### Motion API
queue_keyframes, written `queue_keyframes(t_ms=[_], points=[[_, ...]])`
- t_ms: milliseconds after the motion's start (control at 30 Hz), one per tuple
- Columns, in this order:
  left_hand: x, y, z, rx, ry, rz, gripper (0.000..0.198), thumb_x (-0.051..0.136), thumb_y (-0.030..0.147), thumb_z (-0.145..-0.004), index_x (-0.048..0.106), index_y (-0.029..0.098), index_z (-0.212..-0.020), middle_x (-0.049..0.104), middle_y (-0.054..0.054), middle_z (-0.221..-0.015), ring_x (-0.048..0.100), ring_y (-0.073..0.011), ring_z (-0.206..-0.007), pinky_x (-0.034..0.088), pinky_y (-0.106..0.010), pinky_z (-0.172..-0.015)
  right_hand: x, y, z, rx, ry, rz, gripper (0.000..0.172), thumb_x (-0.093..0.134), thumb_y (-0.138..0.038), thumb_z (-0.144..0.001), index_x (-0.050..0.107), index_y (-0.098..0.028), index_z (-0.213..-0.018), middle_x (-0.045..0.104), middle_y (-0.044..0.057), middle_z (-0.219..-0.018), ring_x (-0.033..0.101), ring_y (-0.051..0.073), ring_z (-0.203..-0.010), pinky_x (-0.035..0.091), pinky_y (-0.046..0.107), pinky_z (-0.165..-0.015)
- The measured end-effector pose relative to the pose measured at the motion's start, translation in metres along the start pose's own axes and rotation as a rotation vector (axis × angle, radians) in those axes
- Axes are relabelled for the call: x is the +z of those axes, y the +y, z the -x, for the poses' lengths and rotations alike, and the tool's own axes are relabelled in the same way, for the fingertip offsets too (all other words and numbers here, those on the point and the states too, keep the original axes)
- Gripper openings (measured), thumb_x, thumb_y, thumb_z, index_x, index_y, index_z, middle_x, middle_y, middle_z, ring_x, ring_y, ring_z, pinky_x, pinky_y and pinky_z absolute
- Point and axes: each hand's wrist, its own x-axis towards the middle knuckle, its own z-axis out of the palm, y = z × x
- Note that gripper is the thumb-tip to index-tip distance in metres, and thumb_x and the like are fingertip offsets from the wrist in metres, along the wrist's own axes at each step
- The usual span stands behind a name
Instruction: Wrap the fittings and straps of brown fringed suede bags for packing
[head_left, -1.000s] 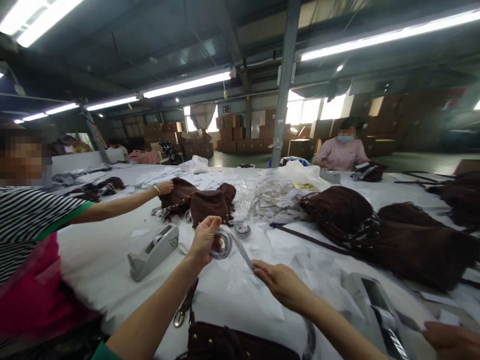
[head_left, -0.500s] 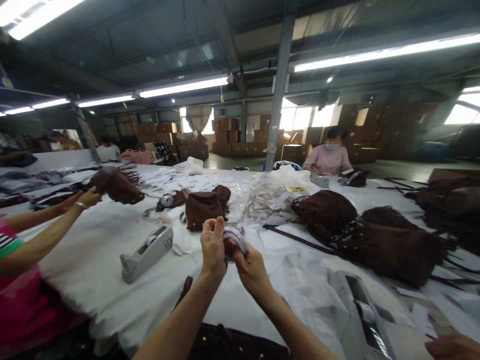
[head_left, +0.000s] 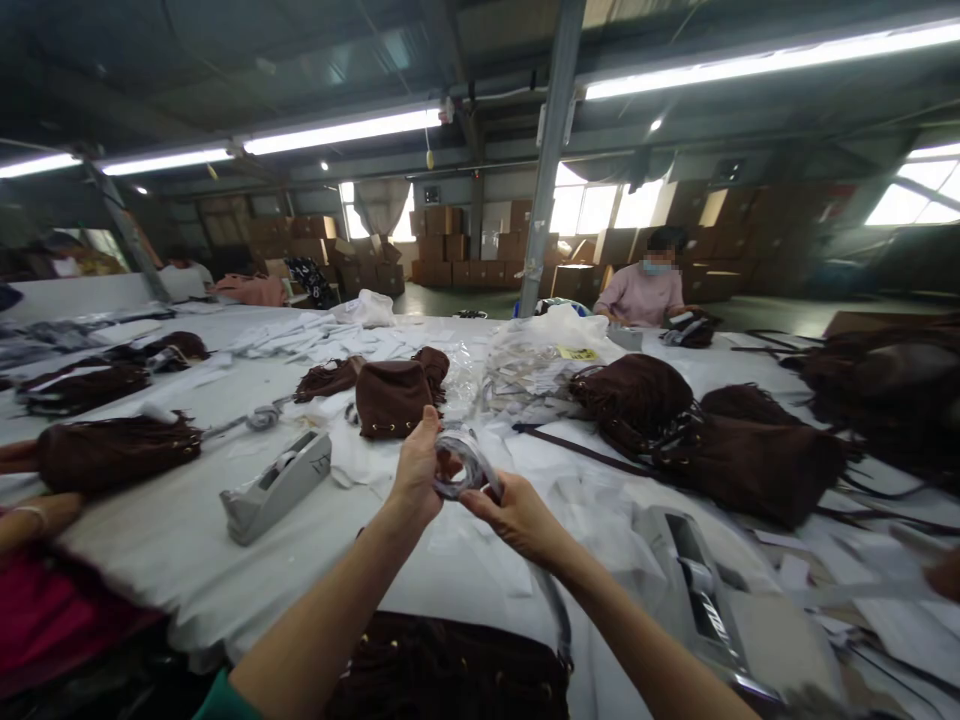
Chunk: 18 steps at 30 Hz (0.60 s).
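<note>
In front of me, a grey, shiny wrapped strap (head_left: 459,450) is wound into a ring with an open middle. My left hand (head_left: 415,468) grips the ring's left side, thumb up. On the right, my right hand (head_left: 521,515) pinches the strap between thumb and fingers. A length of it runs down behind my right wrist to a dark brown fringed bag (head_left: 457,655) with gold eyelets at the bottom edge, nearest me. Beyond my hands stands another brown bag (head_left: 394,395) with eyelets.
A grey tape dispenser (head_left: 277,487) stands left, another (head_left: 697,590) right. Brown bags (head_left: 757,460) and white papers (head_left: 525,385) cover the table's right and middle. At left, a co-worker's arm (head_left: 41,520) is beside a brown bag (head_left: 120,455). Another person (head_left: 645,285) sits across.
The strap's ring now faces me with its hole showing, and my right hand has shifted slightly right. The co-worker at left has lowered a brown bag nearer the table. My view has tilted down.
</note>
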Motion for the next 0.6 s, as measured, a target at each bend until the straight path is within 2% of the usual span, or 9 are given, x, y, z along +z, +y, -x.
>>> queue_keyframes(t_ms=[100, 167, 200, 267, 333, 433, 533, 600], points=[[-0.006, -0.01, -0.002, -0.001, 0.027, 0.046, 0.057, 0.071, 0.067, -0.056, 0.043, 0.02, -0.071, 0.042, 0.01, -0.044, 0.038, -0.0055, -0.031, 0.025, -0.016, -0.033, -0.001, 0.016, 0.011, 0.094, 0.033, -0.035, 0.025, 0.059, -0.041, -0.079, 0.056, -0.017, -0.085, 0.044, -0.006, -0.059, 0.038, 0.009, -0.054, 0.031, 0.021, -0.051], [-0.01, -0.015, -0.001, -0.01, 0.006, 0.01, 0.057, 0.072, 0.066, -0.055, 0.044, 0.019, -0.071, 0.045, 0.009, -0.045, 0.04, -0.0057, -0.031, 0.024, -0.015, -0.032, -0.007, 0.025, 0.017, 0.158, 0.002, -0.044, 0.039, 0.062, -0.045, -0.077, 0.053, -0.017, -0.102, 0.044, -0.007, -0.058, 0.037, 0.01, -0.051, 0.03, 0.021, -0.048], [-0.01, -0.017, 0.001, -0.026, 0.009, 0.012, 0.057, 0.072, 0.066, -0.055, 0.045, 0.019, -0.071, 0.046, 0.009, -0.045, 0.04, -0.0059, -0.031, 0.024, -0.015, -0.032, -0.009, 0.028, 0.019, 0.163, -0.016, -0.026, 0.046, 0.063, -0.048, -0.076, 0.051, -0.017, -0.107, 0.045, -0.007, -0.059, 0.039, 0.01, -0.05, 0.03, 0.021, -0.048], [-0.01, -0.02, 0.003, -0.061, 0.032, 0.057, 0.057, 0.072, 0.066, -0.056, 0.045, 0.019, -0.072, 0.046, 0.009, -0.045, 0.041, -0.006, -0.032, 0.025, -0.015, -0.032, -0.009, 0.031, 0.021, 0.115, -0.011, 0.055, 0.047, 0.056, -0.054, -0.08, 0.052, -0.018, -0.109, 0.05, -0.004, -0.061, 0.044, 0.012, -0.053, 0.032, 0.023, -0.051], [-0.006, -0.023, 0.005, -0.078, 0.066, 0.123, 0.056, 0.073, 0.064, -0.056, 0.045, 0.018, -0.073, 0.045, 0.01, -0.045, 0.042, -0.0059, -0.033, 0.028, -0.016, -0.034, 0.001, 0.033, 0.023, 0.052, 0.045, 0.135, 0.044, 0.04, -0.057, -0.088, 0.055, -0.019, -0.105, 0.054, -0.001, -0.065, 0.049, 0.015, -0.056, 0.035, 0.025, -0.055], [0.001, -0.03, 0.007, -0.081, 0.118, 0.2, 0.054, 0.074, 0.06, -0.058, 0.046, 0.018, -0.076, 0.047, 0.01, -0.047, 0.043, -0.0056, -0.035, 0.032, -0.016, -0.037, 0.024, 0.033, 0.025, 0.027, 0.168, 0.123, 0.052, 0.018, -0.054, -0.094, 0.055, -0.019, -0.104, 0.058, 0.002, -0.068, 0.053, 0.016, -0.057, 0.037, 0.026, -0.056], [0.005, -0.044, 0.009, -0.088, 0.181, 0.274, 0.051, 0.07, 0.062, -0.063, 0.045, 0.019, -0.076, 0.043, 0.01, -0.044, 0.04, -0.0052, -0.034, 0.03, -0.015, -0.037, 0.042, 0.033, 0.024, 0.038, 0.321, 0.054, 0.051, 0.023, -0.057, -0.093, 0.053, -0.017, -0.104, 0.062, 0.004, -0.074, 0.058, 0.017, -0.063, 0.04, 0.025, -0.057], [0.001, -0.054, 0.009, -0.071, 0.237, 0.272, 0.05, 0.064, 0.064, -0.067, 0.044, 0.02, -0.077, 0.043, 0.01, -0.045, 0.041, -0.0056, -0.035, 0.031, -0.016, -0.039, 0.043, 0.034, 0.023, 0.072, 0.389, 0.076, 0.046, 0.028, -0.056, -0.093, 0.052, -0.017, -0.101, 0.064, 0.005, -0.077, 0.061, 0.018, -0.067, 0.041, 0.024, -0.058]])
